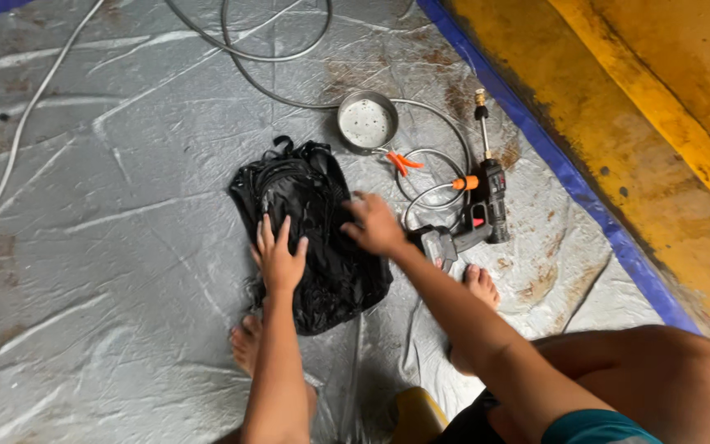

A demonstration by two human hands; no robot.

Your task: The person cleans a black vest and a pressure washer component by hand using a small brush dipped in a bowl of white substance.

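While wet, backpack (pixel 314 230) lies under both hands' fingers (pixel 271 234).

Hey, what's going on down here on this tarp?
A barefoot person crouches over a wet black fabric backpack lying on a grey plastic tarp. The left hand presses flat on it, fingers spread; the right hand rests on its right side. Beside it lie a black and orange handheld spray gun with a grey hose and a round metal pan.

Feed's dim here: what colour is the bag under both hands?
Black and wet-looking; the bag shows best in the head view.
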